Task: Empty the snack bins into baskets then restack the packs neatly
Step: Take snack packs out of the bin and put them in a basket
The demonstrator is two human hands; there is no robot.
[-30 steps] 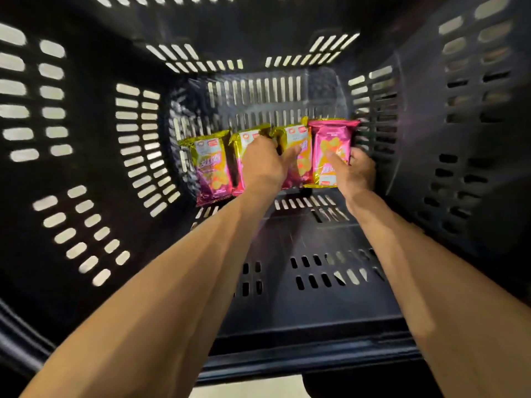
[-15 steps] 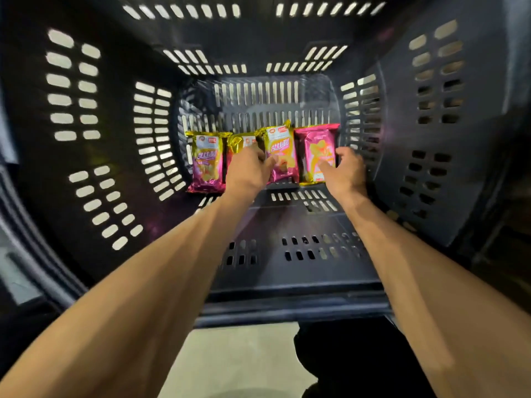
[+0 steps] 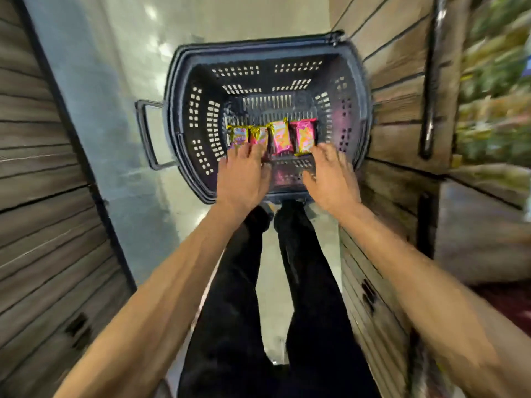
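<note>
Head view, going left to right: wooden slat panelling (image 3: 43,196) fills the left edge, with a pale floor (image 3: 115,110) strip beside it. On that floor sits a dark slotted basket (image 3: 184,81), its handle (image 3: 146,133) folded out to the left. Four snack packs (image 3: 273,136) stand in a row across the basket's bottom, side by side: two gold-edged ones, an orange-pink one, then a pink one nearest the right wall. The left hand (image 3: 242,179) hangs over the two leftmost packs, fingers loosely spread and holding nothing; whether the tips touch the packs cannot be told. The right hand (image 3: 330,179) hovers near the pink pack, fingers open and empty. Dark trouser legs (image 3: 287,282) show below the hands. More wooden panelling (image 3: 402,110) and blurred shelving (image 3: 494,81) close the right side.
</note>
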